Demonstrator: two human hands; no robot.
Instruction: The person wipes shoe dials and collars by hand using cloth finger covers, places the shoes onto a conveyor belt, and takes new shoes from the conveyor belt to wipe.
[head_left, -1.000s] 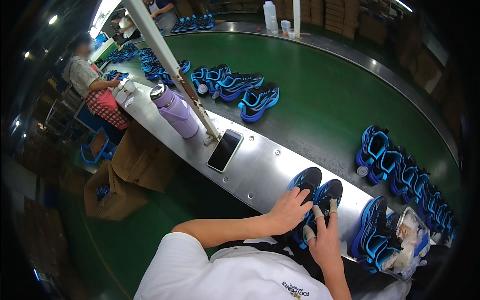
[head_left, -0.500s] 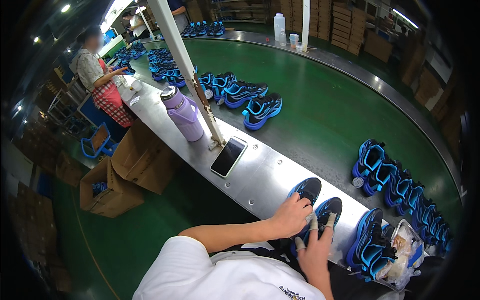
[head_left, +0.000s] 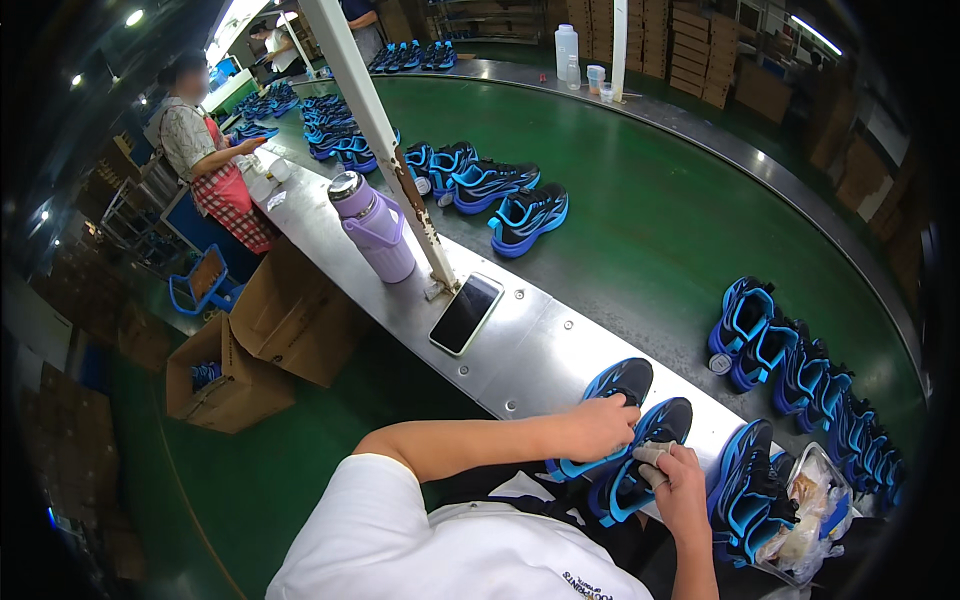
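Two black-and-blue sneakers lie side by side on the metal ledge in front of me, toes pointing away: a left sneaker [head_left: 626,377] and a right sneaker [head_left: 672,418]. My left hand [head_left: 603,428] reaches across the left one, its fingers curled closed near the right sneaker's lacing. Over the right sneaker's tongue and opening is my right hand [head_left: 682,485], fingers bent and pressed together, with beige covers on some fingertips. What either hand pinches is too small or hidden to make out. Beside my right hand stand more sneakers [head_left: 742,480] of the same kind.
A phone [head_left: 467,314] and a purple bottle [head_left: 378,232] rest on the ledge [head_left: 540,350] by a white post [head_left: 385,140]. Rows of sneakers [head_left: 790,370] stand on the green belt [head_left: 620,200]. A clear plastic container [head_left: 812,510] is at right, cartons [head_left: 225,385] at left. Another person [head_left: 205,150] stands farther left.
My right hand's fingers, spread over the right sneaker before, have drawn together and back toward its opening. My left hand has shifted slightly right and down. The view has moved a little.
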